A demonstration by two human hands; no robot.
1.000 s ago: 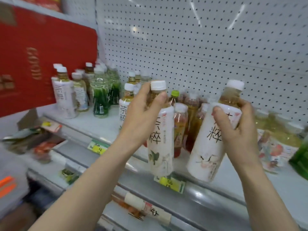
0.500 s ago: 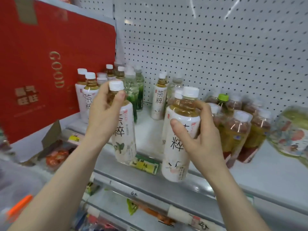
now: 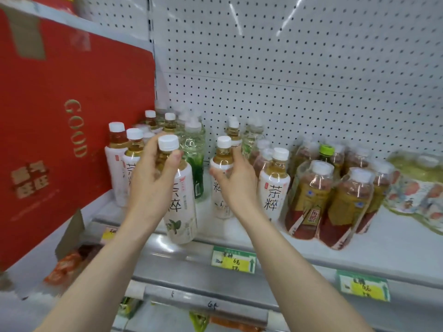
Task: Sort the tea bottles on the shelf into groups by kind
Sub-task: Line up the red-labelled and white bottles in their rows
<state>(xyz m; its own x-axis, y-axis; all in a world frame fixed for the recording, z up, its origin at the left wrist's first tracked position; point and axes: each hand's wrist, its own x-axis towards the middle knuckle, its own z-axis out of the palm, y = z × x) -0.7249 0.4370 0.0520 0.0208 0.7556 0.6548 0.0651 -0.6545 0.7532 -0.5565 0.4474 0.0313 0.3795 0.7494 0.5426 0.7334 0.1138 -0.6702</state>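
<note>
My left hand (image 3: 153, 185) grips a white-label tea bottle (image 3: 182, 212) by its neck, holding it over the front edge of the white shelf (image 3: 383, 243). My right hand (image 3: 236, 185) is closed around a second white-label bottle (image 3: 221, 195), which stands on the shelf or just above it. More white-label bottles (image 3: 119, 164) stand at the left, and another one (image 3: 273, 185) stands just right of my right hand. Clear green bottles (image 3: 194, 149) sit behind. Brown tea bottles with red-and-gold labels (image 3: 309, 200) cluster at the right.
A large red carton (image 3: 60, 116) leans at the left end of the shelf. Pale green bottles with floral labels (image 3: 417, 188) lie at the far right. Price tags (image 3: 233, 259) hang on the shelf's front rail. A white pegboard (image 3: 287, 68) backs the shelf. Lower shelves hold packets.
Both hands have carried their white-label bottles leftward and further in over the shelf. The right-hand bottle has come upright beside the other white-label bottle.
</note>
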